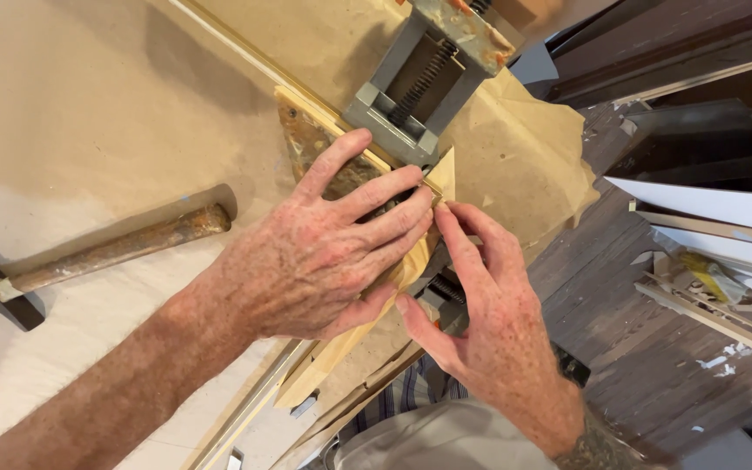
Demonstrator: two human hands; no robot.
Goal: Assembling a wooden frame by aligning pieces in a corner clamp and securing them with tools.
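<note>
Presently, left hand (pixel 324 252) spread flat, pressing wood strip (pixel 341 352) at vise (pixel 424 78), strip's long axis running 7 to 1 o'clock; right hand (pixel 489 296) pinching its tip at 1 o'clock; hammer (pixel 89 261) at 9.

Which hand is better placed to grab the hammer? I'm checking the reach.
Left, probably. The left hand lies on the wooden strip nearer the hammer; the right hand sits on the far side.
</note>
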